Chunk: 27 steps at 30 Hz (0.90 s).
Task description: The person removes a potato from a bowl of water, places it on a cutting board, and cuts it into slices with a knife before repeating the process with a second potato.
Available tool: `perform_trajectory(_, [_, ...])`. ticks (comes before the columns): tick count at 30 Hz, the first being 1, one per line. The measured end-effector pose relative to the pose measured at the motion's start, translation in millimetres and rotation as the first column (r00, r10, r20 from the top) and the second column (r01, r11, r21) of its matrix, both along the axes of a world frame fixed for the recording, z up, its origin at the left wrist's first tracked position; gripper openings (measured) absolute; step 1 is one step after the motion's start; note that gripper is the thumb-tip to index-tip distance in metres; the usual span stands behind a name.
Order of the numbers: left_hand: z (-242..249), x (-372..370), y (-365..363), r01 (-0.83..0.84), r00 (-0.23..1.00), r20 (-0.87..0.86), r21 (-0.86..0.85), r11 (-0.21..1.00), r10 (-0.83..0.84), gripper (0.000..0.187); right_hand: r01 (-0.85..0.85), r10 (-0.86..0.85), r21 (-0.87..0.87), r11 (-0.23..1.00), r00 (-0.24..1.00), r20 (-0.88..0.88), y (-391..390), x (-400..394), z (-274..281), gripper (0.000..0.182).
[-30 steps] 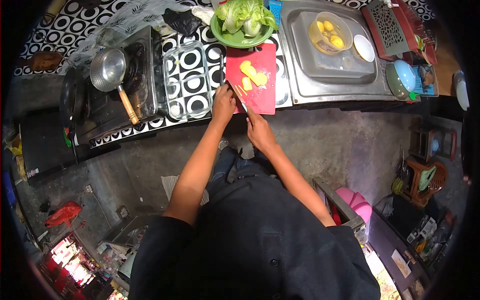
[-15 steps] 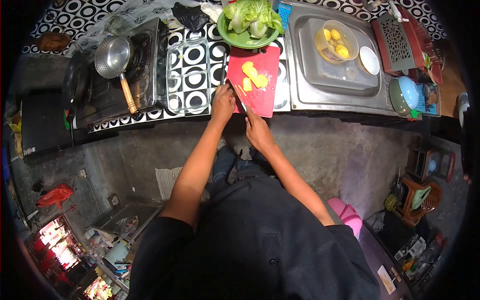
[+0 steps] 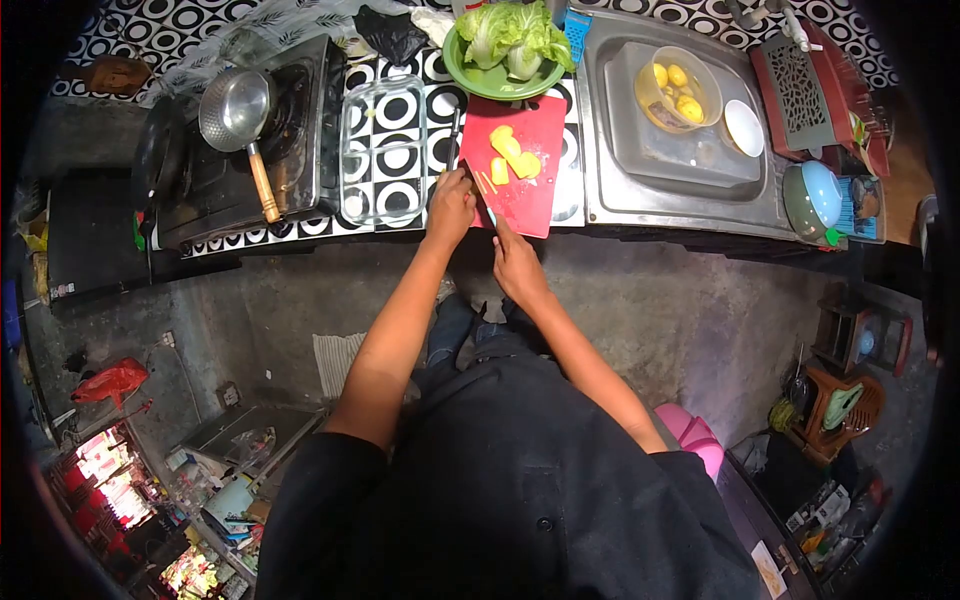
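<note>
My right hand [image 3: 517,266] is closed round the handle of a knife [image 3: 489,209], whose blade points away from me over the front left of a red cutting board [image 3: 540,205]. At the board's left edge, my left hand [image 3: 451,210] has its fingers curled beside the blade; whatever they grip is hidden. Thin orange-yellow strips [image 3: 488,184] lie next to the knife. Several yellow peeled chunks [image 3: 510,147], possibly potato, sit in the middle of the board. A dark, slim utensil [image 3: 455,135] lies along the board's left side.
Behind the board stands a green bowl [image 3: 470,80] of leafy cabbage [image 3: 515,45]. A glass dish [image 3: 383,150] is to the left, then a stove with a saucepan [image 3: 235,110]. On the right, a sink area holds a plastic tub [image 3: 650,100] of yellow pieces and a white bowl [image 3: 742,128].
The whole view has shifted slightly, so the counter appears a little further right. Both hands keep nearly the same pose at the board, and the chunks look unchanged.
</note>
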State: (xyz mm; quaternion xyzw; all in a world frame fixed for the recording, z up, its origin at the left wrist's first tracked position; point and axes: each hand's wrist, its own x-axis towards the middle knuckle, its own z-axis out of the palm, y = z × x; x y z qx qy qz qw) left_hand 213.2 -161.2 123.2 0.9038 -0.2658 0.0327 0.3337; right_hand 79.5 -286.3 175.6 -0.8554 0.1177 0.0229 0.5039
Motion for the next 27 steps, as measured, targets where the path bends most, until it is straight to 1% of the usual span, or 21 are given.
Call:
perform_trajectory(4, [-1.0,0.7,1.0,0.003,0.999,-0.036,0.017,1.000,-0.002,0.018,0.007,-0.007,-0.011,1.000,0.999,0.040,1.0,-1.2,-5.8,0.043])
perform_trajectory(7, [-1.2,1.3,1.5,0.007,1.000,-0.008,0.018,1.000,-0.007,0.018,0.005,-0.005,-0.020,1.000,1.000,-0.010,1.5,-2.0,-2.1,0.043])
perform_trajectory(10, [0.9,0.7,1.8,0.009,1.000,-0.024,0.031,0.999,-0.008,0.017,0.010,-0.010,-0.019,1.000,1.000,0.006,2.6,-1.7,-2.0,0.043])
perform_trajectory(16, [-0.7,1.1,2.4,0.008,1.000,-0.019,0.005,1.000,-0.008,0.019,-0.001,0.000,-0.045,0.999,1.000,-0.024,3.2,-1.6,-0.9,0.044])
perform_trajectory(19, [-3.0,3.0,3.4,0.022,1.000,0.010,0.016,1.000,-0.022,0.020,-0.009,0.007,-0.054,0.998,0.999,-0.032,2.8,-1.3,-1.5,0.045])
perform_trajectory(22, [-2.5,2.5,3.5,0.019,1.000,0.012,0.016,1.000,-0.019,0.020,-0.052,0.049,-0.084,0.995,0.998,-0.033,1.9,-1.5,-6.2,0.050])
perform_trajectory(27, [4.9,0.5,3.5,0.020,1.000,-0.014,0.003,1.000,-0.020,0.021,-0.051,0.048,-0.075,0.996,0.998,-0.042,1.6,-2.5,-7.3,0.050])
